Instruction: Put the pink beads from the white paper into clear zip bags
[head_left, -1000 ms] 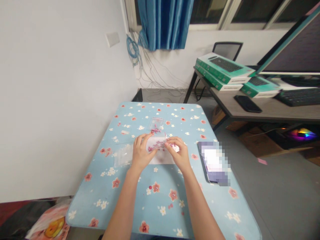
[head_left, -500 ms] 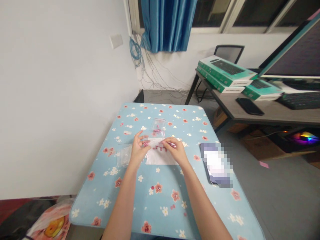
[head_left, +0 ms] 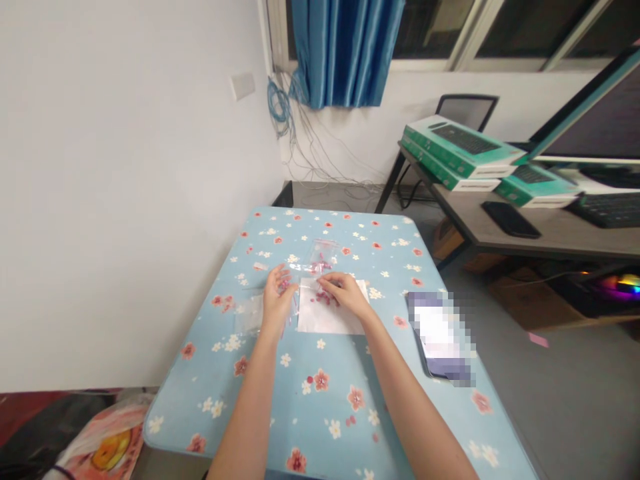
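Well, the only printing in sight is on the teal boxes [head_left: 463, 150] stacked on the desk [head_left: 520, 237] at far right. Each shows a keyboard picture, and any small lettering is too fine to read. The phone [head_left: 440, 337] at the right of the table is pixelated over.

The table [head_left: 200, 400] has a pale blue top with pink and white blossoms. On it lies a white sheet [head_left: 330, 317], with small pink bits [head_left: 323, 299] scattered on its far part. A clear zip bag [head_left: 320, 257] holding more of them lies just beyond the sheet, and a second clear bag [head_left: 249, 313] lies left of it, partly under the left hand [head_left: 277, 303].

That hand stands with its fingers [head_left: 280, 283] curled and slightly apart, their tips at a pink bit or two; whether they grip anything, I cannot tell. The right hand [head_left: 345, 293] reaches left over the sheet, fingers close together and tips down among the bits, with no clear hold.

Beyond the table, a blue curtain [head_left: 345, 47] hangs at the window above tangled cables [head_left: 295, 127] on the white wall. A black phone [head_left: 510, 219] and a keyboard [head_left: 610, 210] sit on the desk, below a monitor [head_left: 600, 113]. The floor [head_left: 565, 380] is grey.
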`<act>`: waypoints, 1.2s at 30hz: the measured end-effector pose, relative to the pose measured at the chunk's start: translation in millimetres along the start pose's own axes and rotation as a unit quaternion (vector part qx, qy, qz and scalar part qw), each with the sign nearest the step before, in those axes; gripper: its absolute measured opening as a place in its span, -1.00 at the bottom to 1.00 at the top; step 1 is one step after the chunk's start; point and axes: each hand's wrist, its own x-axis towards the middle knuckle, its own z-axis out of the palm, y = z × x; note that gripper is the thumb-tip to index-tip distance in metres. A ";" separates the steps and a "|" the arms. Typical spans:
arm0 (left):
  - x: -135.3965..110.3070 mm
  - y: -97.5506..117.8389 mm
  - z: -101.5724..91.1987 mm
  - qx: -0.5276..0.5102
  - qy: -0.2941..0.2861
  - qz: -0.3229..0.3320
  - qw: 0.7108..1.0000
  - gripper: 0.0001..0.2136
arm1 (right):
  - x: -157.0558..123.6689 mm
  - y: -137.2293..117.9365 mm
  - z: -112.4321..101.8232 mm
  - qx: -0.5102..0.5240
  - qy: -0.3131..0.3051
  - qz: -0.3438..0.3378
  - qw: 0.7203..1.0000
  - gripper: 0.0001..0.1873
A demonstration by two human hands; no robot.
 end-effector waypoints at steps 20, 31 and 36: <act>-3.4 0.9 4.5 0.029 -0.032 0.025 0.999 -0.51 | -2.5 -1.8 -10.4 -0.081 -0.009 -0.064 0.995 -0.68; -0.6 -1.3 2.9 0.021 -0.043 0.054 0.997 -0.58 | -1.6 5.6 -15.4 -0.066 -0.031 -0.033 0.997 -0.78; 1.0 -4.7 2.3 0.013 -0.045 0.053 0.998 -0.66 | -1.3 9.4 -18.9 -0.072 0.003 -0.003 0.997 -0.79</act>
